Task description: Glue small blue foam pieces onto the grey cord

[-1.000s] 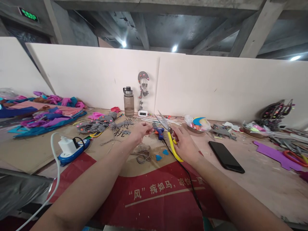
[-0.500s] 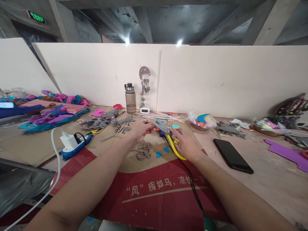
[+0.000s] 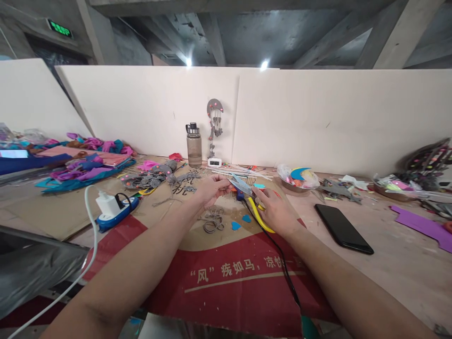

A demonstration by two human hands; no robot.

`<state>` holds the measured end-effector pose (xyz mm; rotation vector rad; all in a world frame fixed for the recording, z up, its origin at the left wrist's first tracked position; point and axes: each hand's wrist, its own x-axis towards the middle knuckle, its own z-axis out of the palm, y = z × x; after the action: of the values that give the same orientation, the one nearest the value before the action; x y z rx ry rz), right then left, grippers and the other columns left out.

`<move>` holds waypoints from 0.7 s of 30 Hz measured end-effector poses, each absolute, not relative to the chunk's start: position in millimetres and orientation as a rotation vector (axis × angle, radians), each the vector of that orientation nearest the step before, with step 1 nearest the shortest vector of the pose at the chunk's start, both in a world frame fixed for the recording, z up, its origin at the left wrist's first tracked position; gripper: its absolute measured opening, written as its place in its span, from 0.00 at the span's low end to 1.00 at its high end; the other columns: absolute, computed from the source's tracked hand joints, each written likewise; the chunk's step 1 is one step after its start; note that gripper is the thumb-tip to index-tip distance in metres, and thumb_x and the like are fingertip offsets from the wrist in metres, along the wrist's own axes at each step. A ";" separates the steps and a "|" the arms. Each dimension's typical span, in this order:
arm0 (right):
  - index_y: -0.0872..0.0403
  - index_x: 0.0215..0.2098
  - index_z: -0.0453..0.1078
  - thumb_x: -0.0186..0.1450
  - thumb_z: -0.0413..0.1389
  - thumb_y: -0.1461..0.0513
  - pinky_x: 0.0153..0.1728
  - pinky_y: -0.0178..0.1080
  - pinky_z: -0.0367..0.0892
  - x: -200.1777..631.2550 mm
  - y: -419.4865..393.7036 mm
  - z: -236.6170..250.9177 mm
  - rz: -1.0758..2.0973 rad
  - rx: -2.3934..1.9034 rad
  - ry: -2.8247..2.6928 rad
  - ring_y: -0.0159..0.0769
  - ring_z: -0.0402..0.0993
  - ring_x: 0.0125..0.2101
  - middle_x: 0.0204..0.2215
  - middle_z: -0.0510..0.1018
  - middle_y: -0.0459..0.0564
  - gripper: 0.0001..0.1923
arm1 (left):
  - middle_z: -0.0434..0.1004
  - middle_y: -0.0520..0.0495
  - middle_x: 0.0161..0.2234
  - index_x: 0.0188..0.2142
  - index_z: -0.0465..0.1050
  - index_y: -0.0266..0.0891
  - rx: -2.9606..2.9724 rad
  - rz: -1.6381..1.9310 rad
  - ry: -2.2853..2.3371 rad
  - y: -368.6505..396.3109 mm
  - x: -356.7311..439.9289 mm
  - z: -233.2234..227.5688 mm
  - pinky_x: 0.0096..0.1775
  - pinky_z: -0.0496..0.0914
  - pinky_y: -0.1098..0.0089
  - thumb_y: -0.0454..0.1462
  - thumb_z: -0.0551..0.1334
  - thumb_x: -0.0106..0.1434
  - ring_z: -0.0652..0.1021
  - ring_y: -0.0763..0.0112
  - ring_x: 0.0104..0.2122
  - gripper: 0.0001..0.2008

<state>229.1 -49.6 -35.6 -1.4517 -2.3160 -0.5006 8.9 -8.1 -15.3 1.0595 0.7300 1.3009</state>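
Yellow-handled scissors [image 3: 251,199] gripped in right hand [image 3: 277,213], left hand [image 3: 211,188] fingers pinched at blades, forearms outstretched.

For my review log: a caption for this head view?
Right hand works yellow-handled scissors against a small piece pinched in left hand.

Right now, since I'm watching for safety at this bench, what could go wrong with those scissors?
The yellow-handled metal scissors in the right hand point their blades at the left hand, whose fingers pinch something small at the tips: a nick seems possible. The black cable under the right wrist might snag.
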 end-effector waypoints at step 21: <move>0.52 0.65 0.59 0.66 0.49 0.65 0.40 0.39 0.64 232.3 -50.7 -31.5 -0.647 -1.412 -2.295 0.42 0.70 0.40 0.42 0.73 0.56 0.28 | 0.74 0.53 0.22 0.40 0.65 0.35 0.975 1.338 0.598 -12.0 2.0 -11.0 0.28 0.72 0.73 0.25 0.68 0.50 0.76 0.75 0.22 0.19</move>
<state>232.3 -50.7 -31.5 -1.4123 -2.2950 -0.6469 2.0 -12.0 -11.0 0.9755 0.5979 1.3380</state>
